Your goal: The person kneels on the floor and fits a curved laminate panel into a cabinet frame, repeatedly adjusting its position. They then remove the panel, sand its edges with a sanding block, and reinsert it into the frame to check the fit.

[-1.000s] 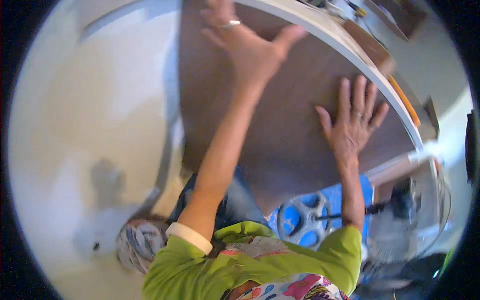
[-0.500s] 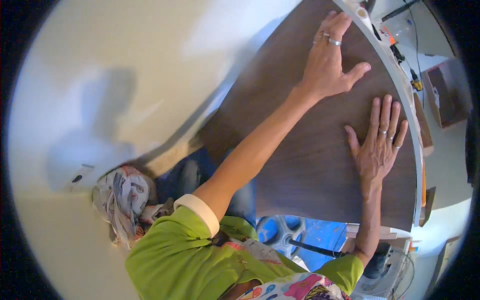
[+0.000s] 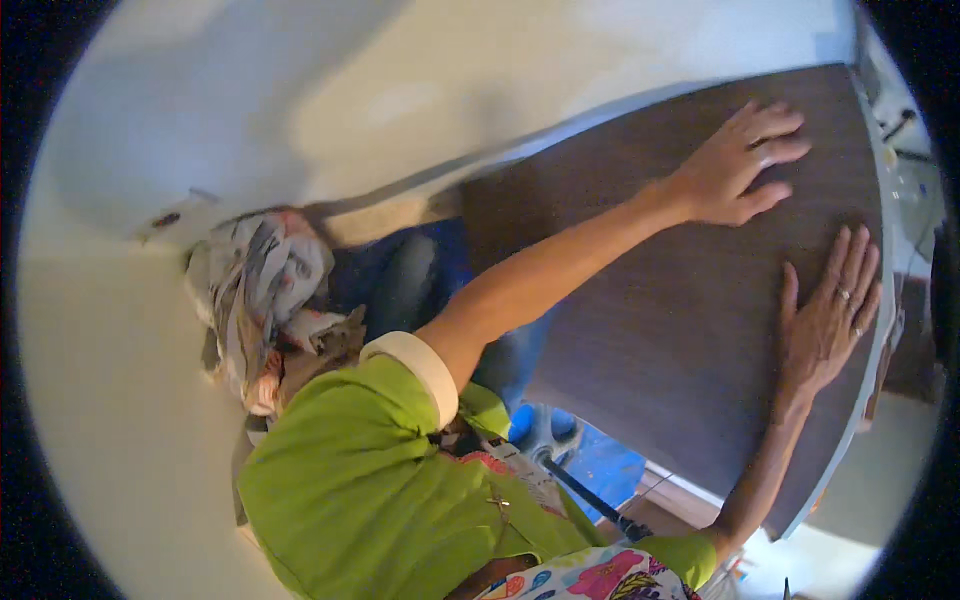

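Note:
A large dark brown wood-grain panel [image 3: 640, 300] with a pale edge band [image 3: 880, 290] fills the right half of the head view. My left hand [image 3: 745, 170] is at its far part, fingers spread and slightly bent, with rings on. Its fingers are a little blurred, and whether the palm presses down I cannot tell. Closer to the pale edge, my right hand [image 3: 825, 325] rests flat on the surface with the thumb held apart. Neither hand grips anything.
A pale wall [image 3: 440, 110] runs along the panel's far left side. Crumpled printed paper [image 3: 265, 290] is bunched near the wall at left. Below the panel show a wheel-shaped grey base [image 3: 548, 432] with a dark rod and a blue floor covering [image 3: 610, 470].
The whole view has turned, so the panel sits lower and further right. My left hand is now further from the pale edge, its fingers more bent. My right hand stays flat near that edge.

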Motion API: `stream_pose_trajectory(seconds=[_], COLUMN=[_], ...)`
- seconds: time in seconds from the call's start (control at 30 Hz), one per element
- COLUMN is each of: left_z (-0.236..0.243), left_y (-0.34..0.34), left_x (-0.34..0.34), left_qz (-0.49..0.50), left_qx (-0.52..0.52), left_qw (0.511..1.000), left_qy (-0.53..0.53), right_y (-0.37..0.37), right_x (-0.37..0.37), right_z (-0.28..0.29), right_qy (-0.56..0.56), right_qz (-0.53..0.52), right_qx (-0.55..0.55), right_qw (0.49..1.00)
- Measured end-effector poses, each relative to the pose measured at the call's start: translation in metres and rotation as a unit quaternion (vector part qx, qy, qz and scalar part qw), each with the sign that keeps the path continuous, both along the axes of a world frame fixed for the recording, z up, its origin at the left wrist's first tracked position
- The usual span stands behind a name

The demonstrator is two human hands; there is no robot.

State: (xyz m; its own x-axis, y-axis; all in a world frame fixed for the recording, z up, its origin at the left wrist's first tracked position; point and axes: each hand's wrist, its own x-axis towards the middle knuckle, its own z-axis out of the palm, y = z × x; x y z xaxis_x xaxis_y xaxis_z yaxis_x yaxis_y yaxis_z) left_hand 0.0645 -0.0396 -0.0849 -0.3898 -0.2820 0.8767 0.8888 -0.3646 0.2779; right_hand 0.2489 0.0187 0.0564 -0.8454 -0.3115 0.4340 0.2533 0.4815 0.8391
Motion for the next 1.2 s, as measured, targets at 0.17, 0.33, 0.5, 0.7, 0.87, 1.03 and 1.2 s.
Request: stream_pose_trajectory(seconds=[0.17, 0.33, 0.5, 0.7, 0.87, 1.03, 1.2], left_z=[-0.28, -0.538, -0.583, -0.58, -0.512, -0.497, -0.504], left_y=[-0.042, -0.023, 0.021, 0.022, -0.001, -0.022, -0.017], left_x=[0.034, 0.046, 0.031, 0.031, 0.028, 0.031, 0.019], left_qz=[0.149, -0.007, -0.235, -0.265, -0.357, -0.381, -0.351], left_qx=[-0.116, -0.068, 0.038, 0.017, 0.055, 0.099, 0.045], left_qw=[0.907, 0.816, 0.75, 0.714, 0.644, 0.65, 0.69], left_qy=[-0.377, -0.575, -0.617, -0.647, -0.674, -0.65, -0.631], right_y=[-0.002, -0.001, 0.004, 0.003, 0.004, 0.0, 0.005], right_x=[-0.013, -0.023, -0.021, -0.019, -0.013, -0.02, -0.02], right_z=[-0.003, 0.001, -0.002, -0.006, -0.002, -0.006, 0.002], right_qy=[0.009, 0.009, 0.002, 0.014, 0.018, 0.006, -0.001], right_qz=[0.047, 0.068, 0.03, 0.023, 0.012, 0.044, 0.045], right_qx=[0.034, 0.049, 0.067, 0.075, 0.089, 0.087, 0.091], right_qw=[0.998, 0.996, 0.997, 0.997, 0.996, 0.995, 0.995])
